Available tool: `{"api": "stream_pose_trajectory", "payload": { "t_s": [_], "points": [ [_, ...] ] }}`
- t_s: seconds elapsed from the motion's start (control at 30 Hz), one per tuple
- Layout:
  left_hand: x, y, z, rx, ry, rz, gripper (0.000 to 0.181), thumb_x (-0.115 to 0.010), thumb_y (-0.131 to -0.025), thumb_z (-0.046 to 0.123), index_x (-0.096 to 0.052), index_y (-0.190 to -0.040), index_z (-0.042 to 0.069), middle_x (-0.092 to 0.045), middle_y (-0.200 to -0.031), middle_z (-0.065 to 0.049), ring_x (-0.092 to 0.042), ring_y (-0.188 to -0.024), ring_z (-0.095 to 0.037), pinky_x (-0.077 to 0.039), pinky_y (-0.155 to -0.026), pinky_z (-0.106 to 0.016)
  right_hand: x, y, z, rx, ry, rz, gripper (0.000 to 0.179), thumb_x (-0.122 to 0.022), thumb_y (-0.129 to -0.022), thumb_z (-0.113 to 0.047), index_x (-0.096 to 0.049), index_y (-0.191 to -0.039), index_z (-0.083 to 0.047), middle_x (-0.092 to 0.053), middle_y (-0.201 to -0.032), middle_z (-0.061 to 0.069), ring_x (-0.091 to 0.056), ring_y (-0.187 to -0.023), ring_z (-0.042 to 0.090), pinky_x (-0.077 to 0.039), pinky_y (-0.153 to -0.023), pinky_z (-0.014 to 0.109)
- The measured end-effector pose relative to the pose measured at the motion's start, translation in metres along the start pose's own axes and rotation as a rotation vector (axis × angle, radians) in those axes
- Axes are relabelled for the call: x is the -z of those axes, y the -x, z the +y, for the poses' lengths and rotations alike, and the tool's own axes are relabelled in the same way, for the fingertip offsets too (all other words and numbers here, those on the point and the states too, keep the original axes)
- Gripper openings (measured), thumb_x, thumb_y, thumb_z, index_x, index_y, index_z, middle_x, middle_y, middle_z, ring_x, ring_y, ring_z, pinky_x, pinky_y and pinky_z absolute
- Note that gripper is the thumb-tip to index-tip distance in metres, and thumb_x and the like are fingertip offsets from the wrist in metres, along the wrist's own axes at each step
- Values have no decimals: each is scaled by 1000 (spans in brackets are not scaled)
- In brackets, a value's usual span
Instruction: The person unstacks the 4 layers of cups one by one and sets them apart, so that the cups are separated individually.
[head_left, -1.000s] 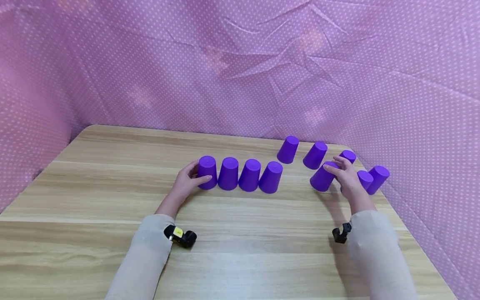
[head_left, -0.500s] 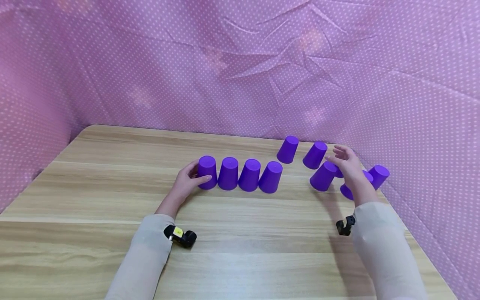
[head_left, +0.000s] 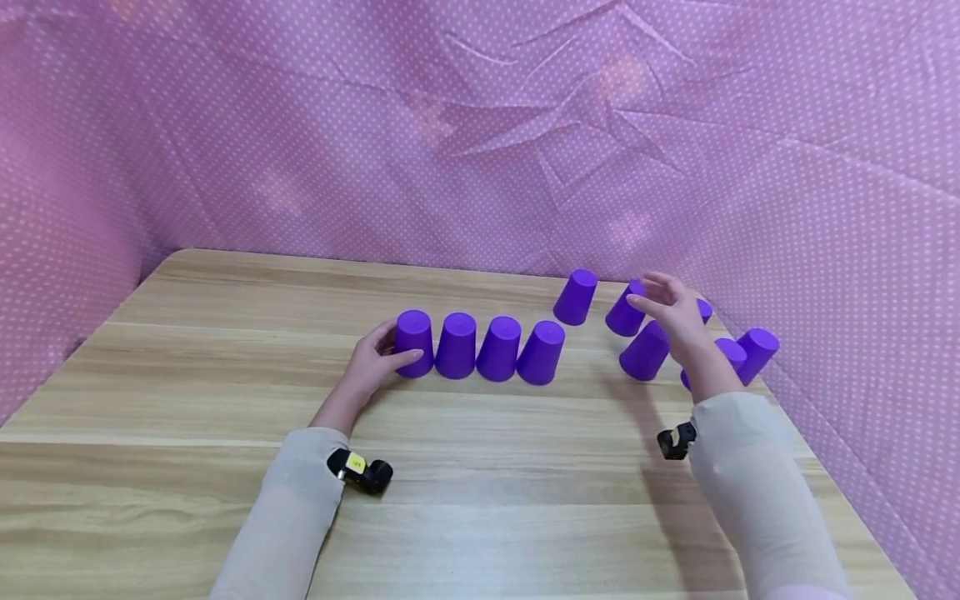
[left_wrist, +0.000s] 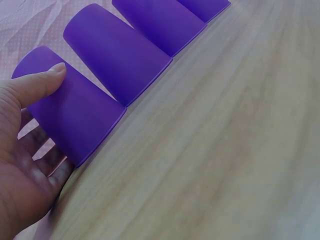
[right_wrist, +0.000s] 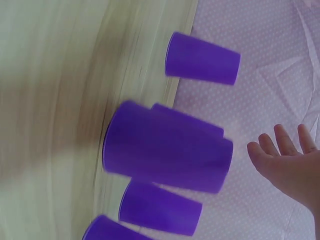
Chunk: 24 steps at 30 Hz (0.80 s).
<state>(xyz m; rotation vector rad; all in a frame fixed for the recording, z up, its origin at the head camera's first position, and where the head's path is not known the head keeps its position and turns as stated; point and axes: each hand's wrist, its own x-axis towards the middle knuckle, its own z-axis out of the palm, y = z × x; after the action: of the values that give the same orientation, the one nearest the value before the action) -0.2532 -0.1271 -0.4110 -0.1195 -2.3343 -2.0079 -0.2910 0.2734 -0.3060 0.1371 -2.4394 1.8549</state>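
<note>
Upside-down purple cups stand on the wooden table. My left hand (head_left: pixel 370 364) holds the leftmost cup (head_left: pixel 414 346) of a close-set front row, thumb across its near side and fingers behind it. In the left wrist view this cup (left_wrist: pixel 75 107) stands rim-down on the wood beside its neighbour (left_wrist: pixel 117 55). My right hand (head_left: pixel 681 323) hovers over the scattered cups at the right, holding nothing. It partly covers a back cup (head_left: pixel 622 315) and is above a nearer cup (head_left: pixel 642 356). In the right wrist view its fingertips (right_wrist: pixel 282 140) are apart from the cups.
The rest of the front row runs rightward to an end cup (head_left: pixel 540 354). Another cup (head_left: pixel 576 298) stands near the back edge. More cups, including one (head_left: pixel 759 354) by the right edge, lie partly behind my right arm. Polka-dot pink cloth (head_left: pixel 480 150) hangs around the table.
My right hand first rises away from the cups on the right, then swings left over the back cup. The left hand and its cup keep their place.
</note>
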Motion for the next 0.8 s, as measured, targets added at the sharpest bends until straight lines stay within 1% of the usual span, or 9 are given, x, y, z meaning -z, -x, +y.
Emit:
{"api": "stream_pose_trajectory", "payload": {
  "t_s": [0.17, 0.27, 0.33, 0.43, 0.6, 0.7, 0.77, 0.8],
  "points": [
    [0, 0, 0, 0, 4, -4, 66, -69, -73, 15, -37, -129, 4, -42, -124, -18, -38, -113, -26, -29, -96, -35, -15, -1, 1, 20, -63, -23, 60, -60, -81, -10, -28, -130, 2, -38, -125, 15, -31, -116, 25, -22, -100, 35],
    [0, 0, -1, -1, 9, -9, 66, -69, -73, 16, -37, -130, 4, -42, -123, -17, -38, -113, -26, -29, -96, -35, -23, 0, 1, 37, -68, -51, 59, -59, -81, -9, -27, -129, 5, -41, -122, 13, -31, -116, 26, -25, -99, 35],
    [0, -1, -2, 0, 11, -12, 66, -69, -73, 17, -37, -130, 5, -42, -123, -17, -38, -113, -26, -29, -96, -35, -28, 0, 2, 40, -68, -63, 58, -58, -81, -8, -28, -129, 6, -41, -122, 14, -31, -117, 27, -26, -98, 35],
    [0, -1, -4, -1, 12, -14, 67, -70, -73, 18, -37, -130, 5, -42, -124, -17, -38, -113, -26, -29, -96, -35, -35, 2, 5, 34, -86, -88, 57, -57, -81, -6, -28, -128, 6, -38, -126, 19, -31, -118, 30, -27, -98, 36],
    [0, -2, -5, 1, 9, -9, 66, -69, -73, 16, -37, -130, 5, -42, -123, -18, -38, -113, -27, -29, -96, -35, -47, 6, 10, 24, -83, -159, 58, -59, -81, -8, -28, -128, 6, -32, -129, 26, -30, -118, 33, -25, -98, 39],
    [1, -1, -4, 1, 9, -10, 67, -69, -73, 17, -36, -130, 5, -42, -123, -18, -38, -113, -27, -29, -96, -35, -54, 8, 15, 22, -71, -188, 58, -59, -80, -8, -30, -128, 5, -35, -126, 25, -34, -115, 33, -28, -97, 38],
    [1, 2, 3, 11, 12, -13, 66, -68, -74, 16, -36, -130, 4, -41, -124, -19, -37, -114, -28, -28, -97, -36, -59, 9, 18, 18, -82, -198, 56, -58, -80, -6, -30, -128, 6, -37, -125, 25, -36, -113, 32, -29, -96, 38],
    [1, 2, 3, 12, 11, -12, 66, -69, -74, 16, -36, -130, 4, -41, -124, -19, -37, -114, -28, -28, -97, -36, -61, 10, 18, 16, -84, -203, 56, -58, -80, -4, -31, -127, 6, -38, -124, 24, -37, -112, 32, -30, -95, 37]
  ]
}}
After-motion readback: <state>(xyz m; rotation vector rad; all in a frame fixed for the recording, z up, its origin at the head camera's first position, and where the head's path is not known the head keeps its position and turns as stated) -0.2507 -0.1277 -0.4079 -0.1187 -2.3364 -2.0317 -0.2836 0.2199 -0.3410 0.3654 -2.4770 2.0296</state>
